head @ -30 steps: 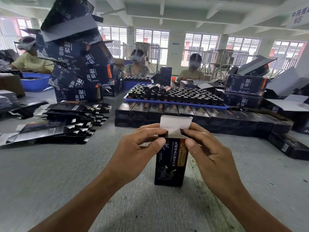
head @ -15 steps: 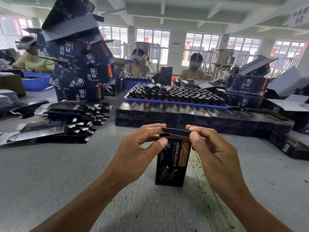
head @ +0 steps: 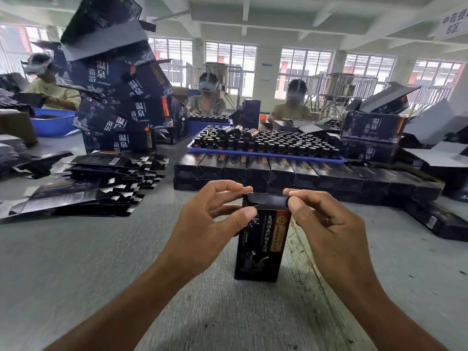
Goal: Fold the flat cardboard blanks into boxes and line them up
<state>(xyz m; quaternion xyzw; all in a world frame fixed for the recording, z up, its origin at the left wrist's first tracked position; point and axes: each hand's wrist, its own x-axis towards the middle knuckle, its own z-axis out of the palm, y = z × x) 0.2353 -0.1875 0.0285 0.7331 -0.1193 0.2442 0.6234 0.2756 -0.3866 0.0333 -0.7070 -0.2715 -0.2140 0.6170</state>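
Two hands' fingers (head: 296, 201) pinch the upright box's (head: 259, 245) top flap.

We have a tall, narrow black box (head: 258, 245) standing upright on the grey table, its printed front facing us with pale lettering and a red-and-gold strip down the right side. Its top flap is folded over almost flat across the opening. Behind it lies a row of finished boxes (head: 278, 173), black, set side by side on their long faces, two layers deep. To the left, flat blanks (head: 83, 188) lie in loose, overlapping piles.
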